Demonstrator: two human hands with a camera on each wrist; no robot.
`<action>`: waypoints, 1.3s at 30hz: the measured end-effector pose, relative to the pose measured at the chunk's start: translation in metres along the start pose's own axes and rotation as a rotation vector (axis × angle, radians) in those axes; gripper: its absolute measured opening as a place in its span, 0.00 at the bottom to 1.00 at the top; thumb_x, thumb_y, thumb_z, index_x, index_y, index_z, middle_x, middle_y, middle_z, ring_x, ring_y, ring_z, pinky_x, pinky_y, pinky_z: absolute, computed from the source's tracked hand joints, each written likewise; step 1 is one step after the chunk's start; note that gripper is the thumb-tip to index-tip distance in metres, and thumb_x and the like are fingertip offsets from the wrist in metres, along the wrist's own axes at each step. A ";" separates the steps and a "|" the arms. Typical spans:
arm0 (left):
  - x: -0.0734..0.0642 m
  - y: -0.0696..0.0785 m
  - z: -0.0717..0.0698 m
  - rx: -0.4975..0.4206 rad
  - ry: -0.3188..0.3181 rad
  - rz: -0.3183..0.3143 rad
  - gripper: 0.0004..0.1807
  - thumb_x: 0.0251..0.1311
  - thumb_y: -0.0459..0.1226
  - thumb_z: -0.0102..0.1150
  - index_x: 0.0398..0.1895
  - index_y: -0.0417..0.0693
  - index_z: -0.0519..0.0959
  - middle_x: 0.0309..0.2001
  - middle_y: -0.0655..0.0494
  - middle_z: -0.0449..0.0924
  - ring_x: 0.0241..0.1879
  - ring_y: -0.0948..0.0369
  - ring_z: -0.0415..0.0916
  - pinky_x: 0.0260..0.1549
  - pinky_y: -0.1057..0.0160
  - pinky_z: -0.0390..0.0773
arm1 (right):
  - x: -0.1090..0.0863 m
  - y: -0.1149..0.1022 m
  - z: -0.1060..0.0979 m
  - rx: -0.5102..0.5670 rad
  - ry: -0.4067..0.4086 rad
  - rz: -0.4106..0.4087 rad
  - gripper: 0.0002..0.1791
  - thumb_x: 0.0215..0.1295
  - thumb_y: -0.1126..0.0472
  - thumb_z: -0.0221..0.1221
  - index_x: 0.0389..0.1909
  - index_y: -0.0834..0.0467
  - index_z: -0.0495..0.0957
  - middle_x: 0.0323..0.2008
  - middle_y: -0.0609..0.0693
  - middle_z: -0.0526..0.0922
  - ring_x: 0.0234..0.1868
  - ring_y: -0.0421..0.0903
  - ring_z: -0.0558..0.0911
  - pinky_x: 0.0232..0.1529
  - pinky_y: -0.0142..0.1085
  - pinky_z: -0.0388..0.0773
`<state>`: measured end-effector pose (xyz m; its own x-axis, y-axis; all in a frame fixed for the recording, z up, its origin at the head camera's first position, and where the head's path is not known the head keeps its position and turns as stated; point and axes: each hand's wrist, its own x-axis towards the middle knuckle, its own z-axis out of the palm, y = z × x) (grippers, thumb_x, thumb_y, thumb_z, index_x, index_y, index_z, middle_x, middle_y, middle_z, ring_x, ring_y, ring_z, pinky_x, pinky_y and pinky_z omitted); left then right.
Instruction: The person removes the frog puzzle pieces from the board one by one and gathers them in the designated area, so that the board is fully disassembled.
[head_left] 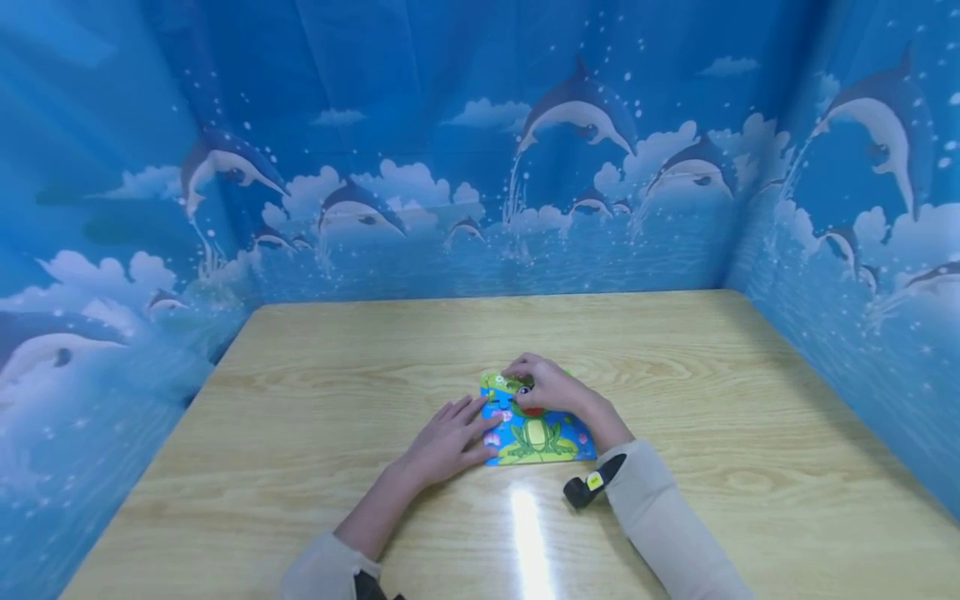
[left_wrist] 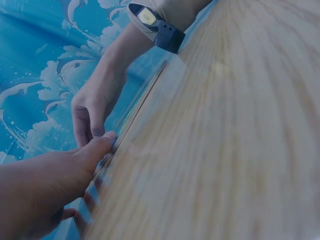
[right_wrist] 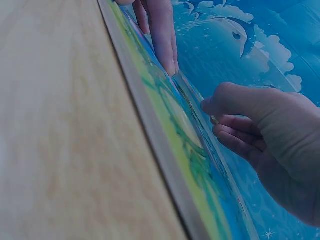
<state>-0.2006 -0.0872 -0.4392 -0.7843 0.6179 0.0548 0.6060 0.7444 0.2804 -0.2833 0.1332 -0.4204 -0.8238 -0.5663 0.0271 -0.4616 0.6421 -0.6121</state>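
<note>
"What surrounds you?"

"A dolphin-print curtain [head_left: 427, 133] runs from nine o'clock through twelve to three. Within it is my wood-grain table [head_left: 337, 358], and near the middle of that lies the frog jigsaw puzzle [head_left: 537, 432]."

"Why there?"

"I'd say so both arms reach it easily. The frog's body sits toward six o'clock, so the picture reads upright for me."

"Does it contain anything?"

"It's the nearest thing to a container here: a thin slab carrying the picture. At its ten o'clock there's a darker jigsaw-shaped patch [head_left: 501, 403]; gap or piece, I can't tell."

"And your hands?"

"My left hand [head_left: 447, 440] comes in from eight o'clock, fingers spread straight, tips on the puzzle's nine o'clock edge. It grasps nothing; probably it steadies the slab. My right hand [head_left: 553, 388] arches over the top from four o'clock, thumb and fingers pinching."

"Pinching what?"

"A tiny piece [right_wrist: 215, 120], mostly hidden by my fingertips. A grip that fine likely suits something so thin, though its shape doesn't show."
</note>
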 end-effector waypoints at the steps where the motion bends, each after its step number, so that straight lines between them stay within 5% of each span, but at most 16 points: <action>1: 0.000 0.000 0.000 -0.002 -0.001 -0.003 0.31 0.64 0.57 0.42 0.69 0.60 0.59 0.70 0.48 0.46 0.68 0.47 0.43 0.64 0.48 0.43 | 0.000 0.000 0.000 0.000 0.000 -0.003 0.26 0.50 0.65 0.61 0.55 0.57 0.75 0.51 0.50 0.72 0.47 0.46 0.74 0.47 0.38 0.73; 27: 0.000 -0.001 0.001 0.003 0.003 0.002 0.31 0.64 0.58 0.41 0.69 0.60 0.59 0.70 0.48 0.47 0.67 0.47 0.43 0.63 0.48 0.44 | -0.026 0.012 -0.037 0.011 0.061 -0.048 0.22 0.54 0.66 0.61 0.53 0.61 0.76 0.51 0.55 0.71 0.45 0.49 0.75 0.38 0.35 0.77; 39: -0.001 -0.002 0.003 0.011 0.011 0.000 0.31 0.64 0.59 0.40 0.69 0.60 0.59 0.70 0.48 0.47 0.68 0.47 0.43 0.64 0.49 0.44 | -0.049 0.031 -0.056 -0.016 0.131 -0.017 0.23 0.53 0.65 0.61 0.52 0.63 0.75 0.52 0.60 0.71 0.51 0.57 0.73 0.48 0.48 0.73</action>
<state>-0.2011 -0.0884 -0.4425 -0.7858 0.6151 0.0653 0.6074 0.7473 0.2694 -0.2757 0.2096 -0.3966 -0.8511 -0.5055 0.1415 -0.4804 0.6414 -0.5981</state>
